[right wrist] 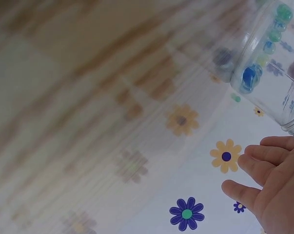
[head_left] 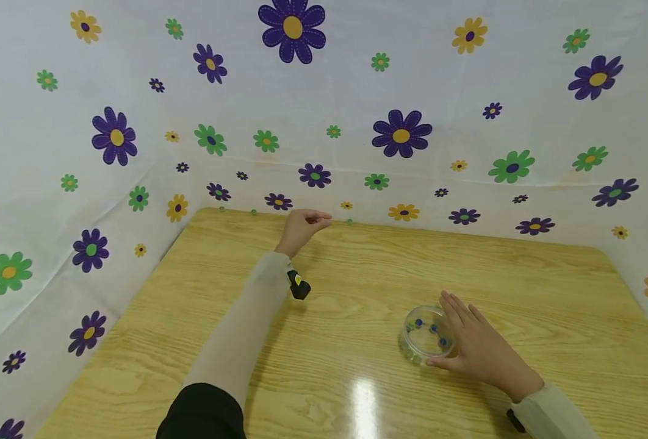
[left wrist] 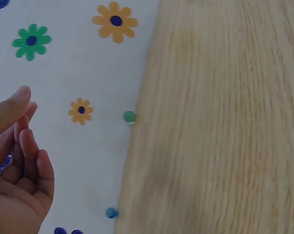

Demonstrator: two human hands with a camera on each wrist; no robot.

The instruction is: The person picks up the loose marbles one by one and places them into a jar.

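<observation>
Over the far edge of the table, my left hand (head_left: pixel 302 230) reaches out with loosely bent fingers. The left wrist view shows that hand (left wrist: pixel 20 165) with no object visible in it. A green marble (left wrist: pixel 129 117) and a blue marble (left wrist: pixel 111 212) sit along the table edge. My right hand (head_left: pixel 475 347) is beside a clear round jar (head_left: pixel 405 344), fingers extended at its far right side and thumb near its front rim. Blue, green and yellowish marbles (right wrist: pixel 251 78) lie inside the jar in the right wrist view.
More small marbles rest along the back edge of the wooden table (head_left: pixel 324 390): one at the far left corner (head_left: pixel 222 209), one nearer my left hand (head_left: pixel 254 212), and one to its right (head_left: pixel 349 222). A white flower-print cloth (head_left: pixel 335 85) rises behind the table.
</observation>
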